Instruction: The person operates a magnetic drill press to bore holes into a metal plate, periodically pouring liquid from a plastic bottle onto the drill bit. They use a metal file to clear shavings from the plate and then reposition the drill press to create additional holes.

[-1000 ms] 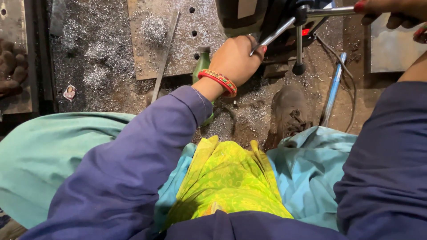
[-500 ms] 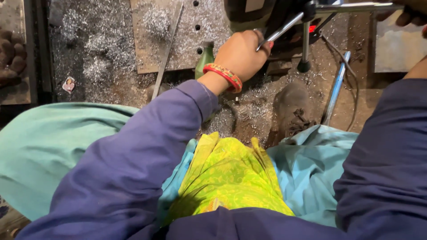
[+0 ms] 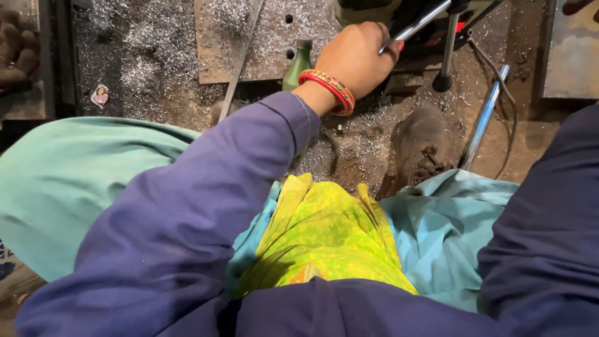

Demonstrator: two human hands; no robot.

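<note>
My left hand [image 3: 355, 59], with a red bangle on the wrist, reaches forward to the foot of a drill machine [image 3: 374, 9]. Its fingers are curled under the machine's dark body, and what they touch is hidden. A shiny lever rod [image 3: 415, 25] crosses just over the fingertips. Another lever with a black knob [image 3: 443, 80] hangs down beside it. Only a sliver of my right hand [image 3: 580, 6] shows at the top right edge, above my dark blue right sleeve [image 3: 549, 212]. A green bottle [image 3: 298, 62] stands just left of my left wrist.
A metal plate with holes [image 3: 268, 37] lies on a floor covered in metal shavings. A thin metal strip [image 3: 240, 62] leans across it. A blue-grey pipe [image 3: 483, 118] and a cable run at the right. A dusty shoe [image 3: 421, 146] rests by my teal and yellow-green clothing.
The view has drifted so that my right hand and the red-tipped lever it gripped have slid almost out of the top right. My left hand stays at the machine's foot.
</note>
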